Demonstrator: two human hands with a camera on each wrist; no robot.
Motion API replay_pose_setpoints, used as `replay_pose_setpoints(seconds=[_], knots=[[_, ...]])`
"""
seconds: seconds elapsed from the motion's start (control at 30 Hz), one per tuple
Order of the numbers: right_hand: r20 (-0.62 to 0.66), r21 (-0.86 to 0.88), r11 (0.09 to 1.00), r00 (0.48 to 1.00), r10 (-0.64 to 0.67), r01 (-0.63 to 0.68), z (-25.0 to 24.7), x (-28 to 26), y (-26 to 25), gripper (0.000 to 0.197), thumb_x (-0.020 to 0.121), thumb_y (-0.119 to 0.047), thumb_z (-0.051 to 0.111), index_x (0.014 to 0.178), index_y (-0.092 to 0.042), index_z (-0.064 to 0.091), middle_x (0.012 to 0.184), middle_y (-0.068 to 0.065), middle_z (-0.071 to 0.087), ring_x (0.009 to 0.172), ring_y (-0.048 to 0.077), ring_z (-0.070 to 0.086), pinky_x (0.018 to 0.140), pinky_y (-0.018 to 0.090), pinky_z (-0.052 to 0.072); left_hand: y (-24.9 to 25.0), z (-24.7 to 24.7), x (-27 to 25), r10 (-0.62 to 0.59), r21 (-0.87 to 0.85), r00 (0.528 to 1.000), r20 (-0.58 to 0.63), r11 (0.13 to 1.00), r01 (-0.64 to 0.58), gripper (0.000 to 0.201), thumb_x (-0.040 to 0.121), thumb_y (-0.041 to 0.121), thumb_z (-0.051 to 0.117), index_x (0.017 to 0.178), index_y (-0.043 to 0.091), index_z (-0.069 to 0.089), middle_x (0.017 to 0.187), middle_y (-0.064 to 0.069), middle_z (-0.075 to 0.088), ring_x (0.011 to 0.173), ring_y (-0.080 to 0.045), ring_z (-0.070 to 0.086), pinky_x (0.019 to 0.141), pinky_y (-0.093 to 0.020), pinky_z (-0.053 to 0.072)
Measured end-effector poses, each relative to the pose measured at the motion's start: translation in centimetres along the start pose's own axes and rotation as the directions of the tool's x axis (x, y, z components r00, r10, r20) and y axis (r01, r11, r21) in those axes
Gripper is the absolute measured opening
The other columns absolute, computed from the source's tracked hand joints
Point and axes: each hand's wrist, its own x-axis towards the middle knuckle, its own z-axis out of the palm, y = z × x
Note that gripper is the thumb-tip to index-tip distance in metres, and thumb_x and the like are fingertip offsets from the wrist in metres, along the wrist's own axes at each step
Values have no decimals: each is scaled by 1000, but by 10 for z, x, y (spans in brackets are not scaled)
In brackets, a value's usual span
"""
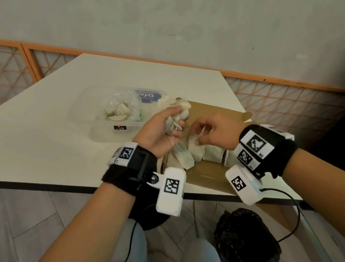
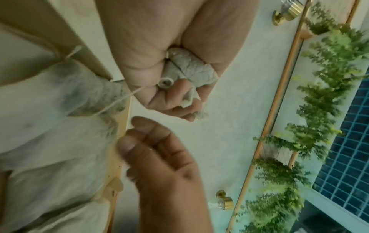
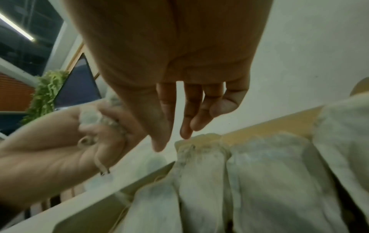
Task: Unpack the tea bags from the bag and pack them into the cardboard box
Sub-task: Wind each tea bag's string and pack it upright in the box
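Hands (image 1: 188,130) hiding cardboard box (image 1: 214,113), tea bags (image 1: 173,118)

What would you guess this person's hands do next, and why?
Probably the right hand, open above the row of tea bags standing in the cardboard box, takes one from the bunch of tea bags that the left hand grips and tucks it beside the row.

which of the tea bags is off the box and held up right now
The crumpled tea bag gripped in the left hand. The other tea bags stand packed side by side in the cardboard box, with the right hand open just above them.
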Motion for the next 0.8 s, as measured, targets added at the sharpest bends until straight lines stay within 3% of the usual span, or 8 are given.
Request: replay_pose_setpoints(seconds=[0.1,0.23,0.3,0.4,0.5,0.6,0.7,0.8], knots=[[113,-70,998,994,8,0,14,-7,-4,24,75,-16,73,98,-21,66,95,-3,57,80,10,51,75,25,43,13,-8,1,22,-11,998,-62,1000,-23,7,92,15,48,87,14,53,73,-3,59,52,-4,46,41,-11,28],[217,-181,983,976,21,19,18,-12,-11,7,79,-15,67,84,-20,66,82,-8,63,78,10,55,67,18,42,18,-20,0,13,-73,995,-96,997,-20,3,91,17,51,92,15,51,74,-3,61,53,-4,49,41,-11,31],[283,-164,986,957,62,-15,12,-12,-12,4,82,-18,65,82,-21,68,75,-14,62,75,7,55,71,21,44,14,-21,-2,3,-71,997,-83,997,-9,6,87,17,54,92,14,51,74,-3,61,54,-5,50,41,-11,32],[425,23,989,897,125,-148,2,-11,-9,7,83,-20,66,85,-25,70,72,-14,63,71,3,58,68,21,44,5,-22,-3,-19,-44,997,-71,999,16,4,89,17,52,87,13,53,73,-2,61,55,-4,50,41,-10,32],[522,184,931,834,179,-315,1,-11,-4,15,86,-13,63,94,-24,70,67,-13,65,74,6,64,62,20,42,-4,-25,-4,-25,-33,997,-67,999,22,9,94,17,48,87,14,53,73,-2,61,55,-4,50,42,-10,33],[557,304,862,809,185,-406,8,-11,0,21,89,-6,57,96,-21,70,79,-9,67,77,9,64,53,15,41,-8,-27,-5,-16,4,999,-50,1000,16,9,94,16,48,88,14,54,71,0,62,54,-3,51,42,-10,33],[533,412,808,831,162,-422,15,-12,4,19,90,-4,54,97,-15,68,91,0,65,74,7,62,47,11,38,-9,-29,-5,1,29,999,-46,1000,0,8,94,16,48,90,13,55,72,0,60,54,-4,52,41,-11,33],[436,528,767,892,122,-363,12,-13,6,21,90,2,51,105,-4,65,76,-3,69,59,0,61,48,10,37,-8,-31,-6,6,51,999,-42,999,-4,7,94,16,48,93,12,55,74,-1,59,53,-4,54,41,-11,34]])
